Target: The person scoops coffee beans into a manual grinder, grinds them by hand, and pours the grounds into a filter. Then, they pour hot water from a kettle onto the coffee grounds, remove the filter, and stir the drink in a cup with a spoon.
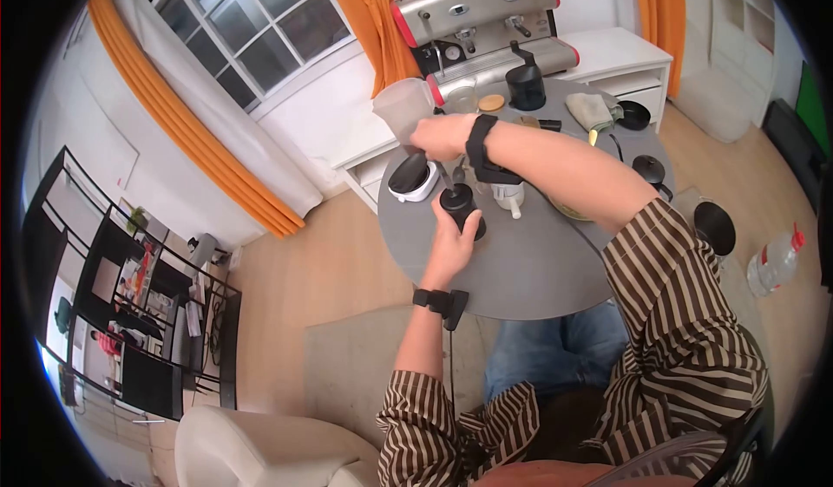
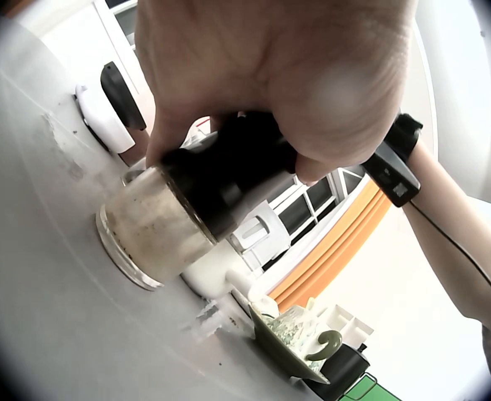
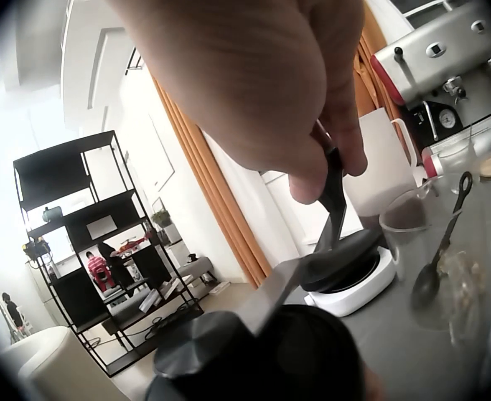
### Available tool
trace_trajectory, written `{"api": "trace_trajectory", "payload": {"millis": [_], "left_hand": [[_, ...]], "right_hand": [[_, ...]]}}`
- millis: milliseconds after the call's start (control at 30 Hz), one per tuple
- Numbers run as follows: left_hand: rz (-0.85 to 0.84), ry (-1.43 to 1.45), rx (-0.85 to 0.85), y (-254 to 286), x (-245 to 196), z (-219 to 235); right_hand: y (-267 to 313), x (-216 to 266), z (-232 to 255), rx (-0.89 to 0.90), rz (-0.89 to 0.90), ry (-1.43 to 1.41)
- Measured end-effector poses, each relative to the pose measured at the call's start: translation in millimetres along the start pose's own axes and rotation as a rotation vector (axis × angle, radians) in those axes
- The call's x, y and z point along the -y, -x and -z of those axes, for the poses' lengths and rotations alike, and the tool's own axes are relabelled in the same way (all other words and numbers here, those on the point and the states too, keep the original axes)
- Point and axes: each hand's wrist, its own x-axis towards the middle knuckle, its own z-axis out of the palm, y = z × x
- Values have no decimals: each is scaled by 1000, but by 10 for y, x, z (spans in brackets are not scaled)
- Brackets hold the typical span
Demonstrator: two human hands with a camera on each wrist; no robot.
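My left hand (image 1: 450, 251) grips the black body of a hand grinder (image 1: 457, 205), which stands near the left part of the grey table. In the left wrist view the fingers of that hand (image 2: 279, 75) wrap the dark upper part, above a clear, cloudy jar (image 2: 157, 225). My right hand (image 1: 442, 137) is above and beyond the grinder. The right wrist view shows that hand (image 3: 254, 92) pinching the black end of a metal crank arm (image 3: 274, 292), which reaches out from the grinder's top (image 3: 203, 342).
A white device with a black top (image 3: 354, 284) sits left of the grinder. Past it stand a frosted pitcher (image 1: 403, 110), a clear cup with a black spoon (image 3: 429, 284), and a black grinder with a crank (image 1: 525, 86). An espresso machine (image 1: 477, 19) is behind the table.
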Motion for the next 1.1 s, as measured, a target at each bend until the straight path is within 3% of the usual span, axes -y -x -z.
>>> {"api": "trace_trajectory", "payload": {"millis": [33, 167, 233, 333, 433, 500, 533, 567, 600, 633, 733, 800, 833, 867, 900, 967, 1100], "left_hand": [[0, 5, 4, 3, 1, -9], [-1, 30, -21, 7, -30, 3], [-2, 23, -39, 8, -39, -13], [24, 21, -29, 12, -36, -3], [41, 37, -27, 3, -9, -13], [-14, 34, -32, -5, 21, -15], [-34, 46, -20, -7, 1, -8], [-34, 47, -17, -7, 46, -4], [-9, 120, 11, -18, 146, -2], [17, 191, 39, -22, 228, -1], [-54, 110, 14, 38, 418, 4], [-126, 36, -18, 96, 569, 10], [-161, 1, -35, 124, 708, 5], [-310, -353, -90, 69, 620, -7], [-114, -333, 70, 81, 527, 10], [54, -136, 193, 17, 85, 89], [-68, -87, 94, -27, 270, -22]], "right_hand": [[189, -49, 65, -77, 50, -64], [529, -406, 15, 12, 0, 39], [768, -468, 40, 102, -111, 5], [1279, -256, 372, 177, -140, -13], [1557, -150, 493, 248, -100, -129], [1709, 32, 589, 375, 73, -237], [1735, 124, 581, 376, 70, -235], [1742, 243, 560, 360, 193, -293], [1728, 359, 541, 339, 317, -349], [1677, 476, 525, 335, 317, -350], [1423, 835, 437, 353, 469, -389], [1194, 998, 272, 119, 568, -310], [1045, 1039, 268, 116, 571, -306], [884, 1071, 280, 135, 528, -347], [737, 1095, 296, 154, 482, -389], [440, 1122, 277, 141, 443, -305], [-34, 902, 134, 108, 268, -189]]}}
